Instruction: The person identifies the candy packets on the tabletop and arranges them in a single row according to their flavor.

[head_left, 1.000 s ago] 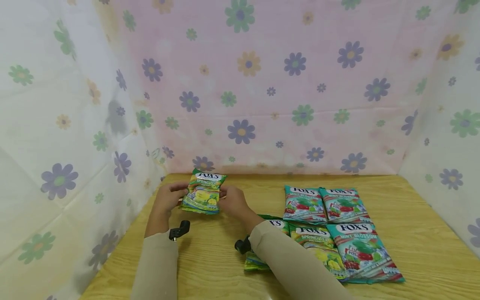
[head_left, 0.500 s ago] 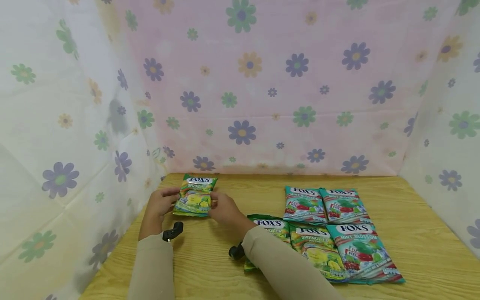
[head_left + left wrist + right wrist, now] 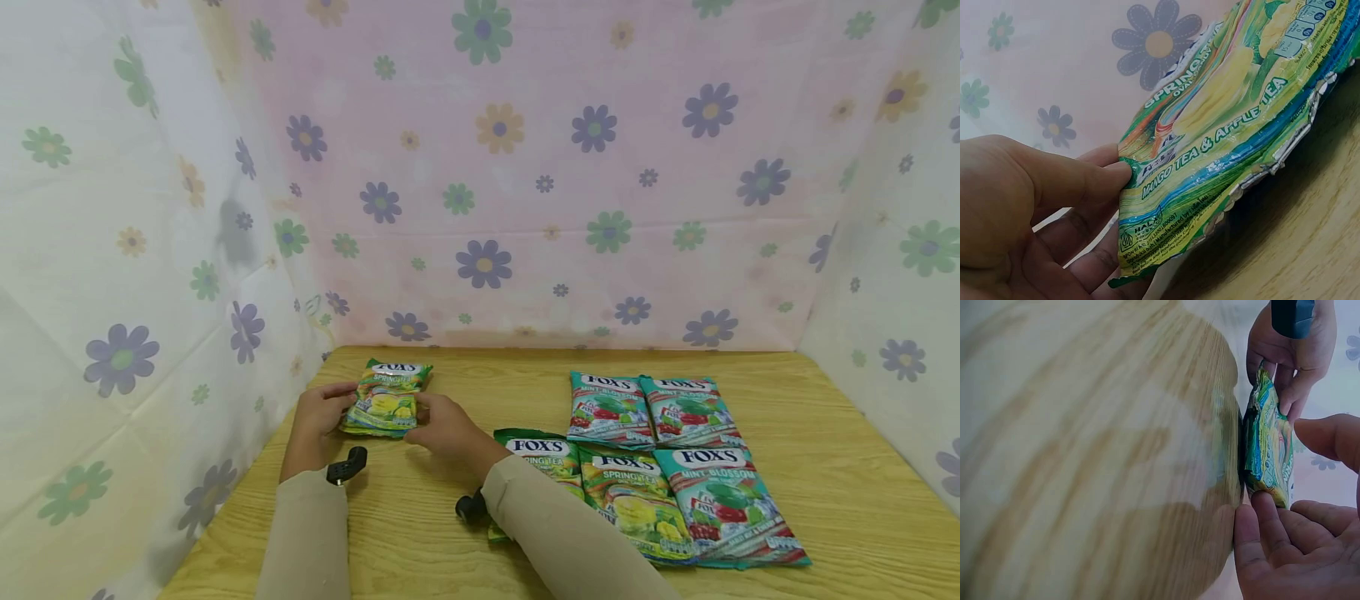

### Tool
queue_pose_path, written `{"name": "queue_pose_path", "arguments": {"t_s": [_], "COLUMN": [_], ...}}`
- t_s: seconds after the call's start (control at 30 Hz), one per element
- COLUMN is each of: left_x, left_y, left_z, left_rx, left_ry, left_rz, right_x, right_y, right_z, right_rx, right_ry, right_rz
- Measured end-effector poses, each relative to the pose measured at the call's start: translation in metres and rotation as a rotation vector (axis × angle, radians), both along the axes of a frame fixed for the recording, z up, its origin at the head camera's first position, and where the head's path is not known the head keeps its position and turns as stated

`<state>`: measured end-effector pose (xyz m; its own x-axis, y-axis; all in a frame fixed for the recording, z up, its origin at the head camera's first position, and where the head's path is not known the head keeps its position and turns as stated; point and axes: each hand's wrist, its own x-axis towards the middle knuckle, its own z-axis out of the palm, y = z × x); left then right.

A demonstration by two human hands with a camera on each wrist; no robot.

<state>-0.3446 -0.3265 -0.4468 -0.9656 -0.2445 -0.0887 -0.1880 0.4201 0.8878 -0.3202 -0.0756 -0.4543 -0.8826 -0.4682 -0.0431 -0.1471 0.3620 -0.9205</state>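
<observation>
A green-and-yellow Spring Tea candy bag is low over the back left of the table, face up. My left hand pinches its left edge; in the left wrist view the thumb lies on top and the fingers show beneath. At the bag's right edge is my right hand. From the right wrist, its fingertips touch the bag's edge while the thumb stands apart from it. A thin dark gap shows between the bag and the table in that view.
Two more Spring Tea bags lie at front centre, one partly behind my right sleeve. Several teal Mint Blossom bags lie beside and behind them. Flowered cloth walls the wooden table at the back and sides.
The candy bag has moved left and down toward the table with both hands. My right thumb has come away from its top.
</observation>
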Motion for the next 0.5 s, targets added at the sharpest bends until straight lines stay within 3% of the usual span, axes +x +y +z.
{"name": "queue_pose_path", "arguments": {"t_s": [0.5], "left_x": [0.0020], "left_y": [-0.0020], "left_z": [-0.0033], "left_rx": [0.003], "left_ry": [-0.015], "left_rz": [-0.002], "right_x": [-0.0008], "right_y": [-0.0010], "right_z": [-0.0023], "right_rx": [0.074], "right_ry": [0.048], "right_rz": [0.031]}}
